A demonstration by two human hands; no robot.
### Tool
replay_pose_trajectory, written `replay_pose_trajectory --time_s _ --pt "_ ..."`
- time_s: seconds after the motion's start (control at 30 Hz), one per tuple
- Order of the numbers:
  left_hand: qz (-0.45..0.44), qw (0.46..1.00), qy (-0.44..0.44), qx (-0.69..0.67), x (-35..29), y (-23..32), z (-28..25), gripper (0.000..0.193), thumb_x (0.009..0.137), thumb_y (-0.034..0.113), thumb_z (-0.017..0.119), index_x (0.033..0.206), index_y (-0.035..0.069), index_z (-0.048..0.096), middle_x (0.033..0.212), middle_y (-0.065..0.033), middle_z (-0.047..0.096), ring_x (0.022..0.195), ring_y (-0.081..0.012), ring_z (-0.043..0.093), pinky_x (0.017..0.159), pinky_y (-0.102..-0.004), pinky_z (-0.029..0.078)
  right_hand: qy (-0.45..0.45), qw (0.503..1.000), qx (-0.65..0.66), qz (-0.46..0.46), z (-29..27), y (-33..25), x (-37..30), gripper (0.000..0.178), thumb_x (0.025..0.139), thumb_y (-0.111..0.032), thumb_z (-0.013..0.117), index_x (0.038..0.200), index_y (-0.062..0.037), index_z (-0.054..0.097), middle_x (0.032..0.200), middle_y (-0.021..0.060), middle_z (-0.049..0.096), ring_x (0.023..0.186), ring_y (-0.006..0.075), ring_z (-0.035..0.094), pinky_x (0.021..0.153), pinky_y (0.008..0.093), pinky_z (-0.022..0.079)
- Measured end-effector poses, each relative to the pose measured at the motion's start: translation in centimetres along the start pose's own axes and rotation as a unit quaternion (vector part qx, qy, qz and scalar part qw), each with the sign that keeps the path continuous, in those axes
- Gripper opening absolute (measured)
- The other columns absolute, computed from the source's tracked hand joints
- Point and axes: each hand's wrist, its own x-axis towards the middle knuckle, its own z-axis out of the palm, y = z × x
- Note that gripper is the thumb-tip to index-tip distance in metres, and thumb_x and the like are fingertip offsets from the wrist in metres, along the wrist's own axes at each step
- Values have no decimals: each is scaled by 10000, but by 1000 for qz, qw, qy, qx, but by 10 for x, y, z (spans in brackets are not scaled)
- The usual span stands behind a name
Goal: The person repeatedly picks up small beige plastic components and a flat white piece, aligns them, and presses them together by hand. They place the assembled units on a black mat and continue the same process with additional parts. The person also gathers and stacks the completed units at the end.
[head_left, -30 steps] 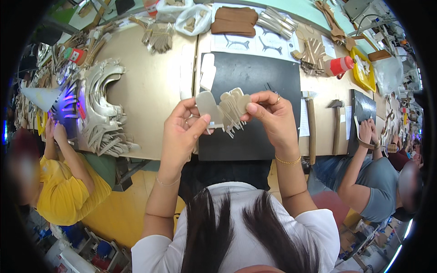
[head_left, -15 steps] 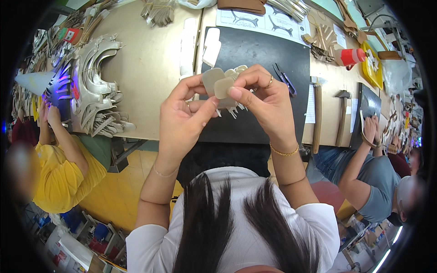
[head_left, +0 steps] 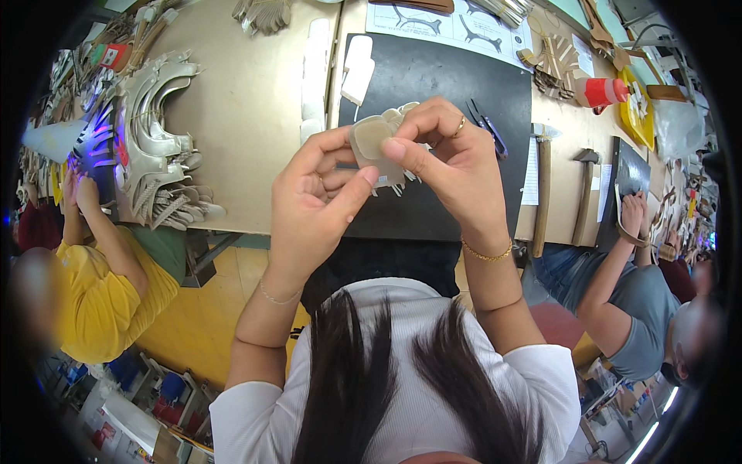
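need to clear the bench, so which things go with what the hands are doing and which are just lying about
In use, by the look of it:
- larger pale piece, in the left hand
- smaller rounded piece against it, in the right hand

Apparently just lying about:
- two hammers
- red-and-white bottle
- dark slender tool

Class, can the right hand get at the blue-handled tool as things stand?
Probably yes: the blue-handled tool lies in the open beside the right hand, though that hand holds a beige piece.
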Motion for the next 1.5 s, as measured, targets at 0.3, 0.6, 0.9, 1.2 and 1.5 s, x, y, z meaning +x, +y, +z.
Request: replay_pose_trajectory --time_s 0.3,0.6,0.9,1.2,1.5 --pt "0 1000 -7 13 9 2 -3 358 877 -75 616 1221 -53 518 1075 -132 656 904 -117 661 607 -171 466 -5 1000 -27 -6 -1 3 11 171 786 -143 788 793 -30 661 820 19 597 749 99 571 693 245 467" --pt "7 1000 -4 23 13 4 -4 364 869 -78 625 1215 -62 513 1089 -136 652 953 -149 661 751 -213 518 -35 999 -36 5 -3 -3 16 126 817 -67 752 819 -20 634 885 29 573 826 105 548 747 251 442" --pt "61 998 2 6 5 10 -1 334 879 -25 645 1191 -68 532 1076 -136 655 970 -156 652 816 -245 520 -49 997 -48 -37 -2 -8 13 115 813 -43 744 807 -24 631 870 30 561 840 118 539 771 255 431" --pt "104 994 39 19 -1 12 2 242 910 26 638 1127 -69 588 981 -105 676 827 -99 630 704 -214 496 -56 995 -55 -59 3 -15 7 117 807 -4 729 833 -26 617 891 31 545 859 127 527 815 267 421" --pt "131 988 27 72 -4 12 3 213 913 20 626 1106 -66 594 1004 -99 669 887 -119 647 804 -253 524 -29 997 46 -47 13 -10 5 162 800 -99 760 895 -35 645 859 24 613 773 106 582 722 250 461"
